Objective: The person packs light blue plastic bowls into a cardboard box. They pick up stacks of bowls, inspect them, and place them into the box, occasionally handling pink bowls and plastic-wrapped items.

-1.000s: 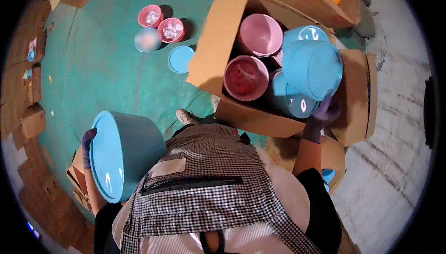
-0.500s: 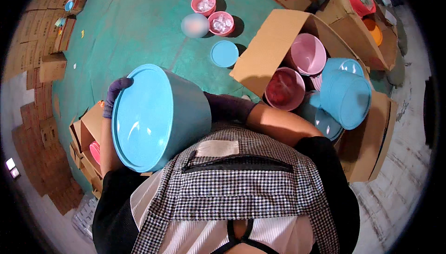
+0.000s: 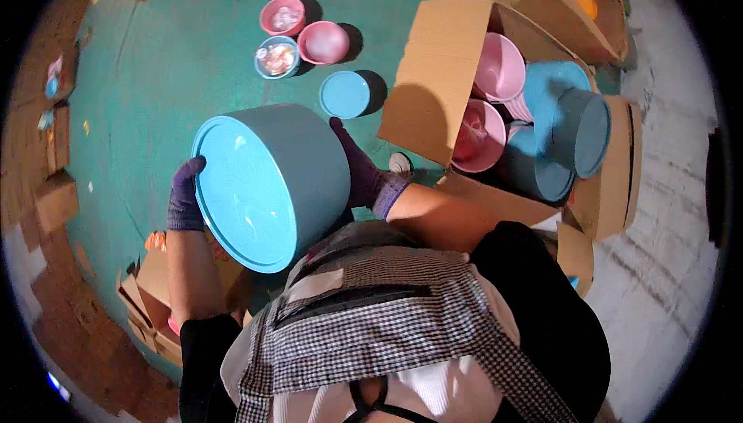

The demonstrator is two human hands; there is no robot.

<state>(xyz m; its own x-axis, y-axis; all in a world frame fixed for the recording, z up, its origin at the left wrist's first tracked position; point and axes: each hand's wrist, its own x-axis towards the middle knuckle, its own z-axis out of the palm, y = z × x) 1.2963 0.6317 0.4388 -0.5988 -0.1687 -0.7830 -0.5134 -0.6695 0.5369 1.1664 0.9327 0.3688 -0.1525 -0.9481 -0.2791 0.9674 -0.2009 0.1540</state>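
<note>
A large light-blue plastic bucket (image 3: 313,164) is held tilted in front of my body, its round flat end turned to the left. At that end, my left hand (image 3: 186,192), in a purple knit glove, presses fingers and thumb against the rim. My right hand (image 3: 361,164), gloved alike, holds the bucket's opposite end, with part of its fingers hidden behind the wall. Farther off on the floor stand two pink buckets (image 3: 283,17) and a smaller blue bucket (image 3: 276,58) with clear and whitish contents. A closed-looking blue tub (image 3: 344,94) is nearer.
At the right, an open cardboard box (image 3: 433,75) holds pink buckets (image 3: 499,67) and several blue buckets (image 3: 584,133). Another carton (image 3: 557,9) with red and orange items stands behind it. More cartons (image 3: 159,276) are at the lower left. The floor (image 3: 178,59) is green.
The view has shifted, so floor items and boxes appear farther left. The bucket has turned slightly, and my right hand, earlier mostly hidden behind it, now shows at its right end.
</note>
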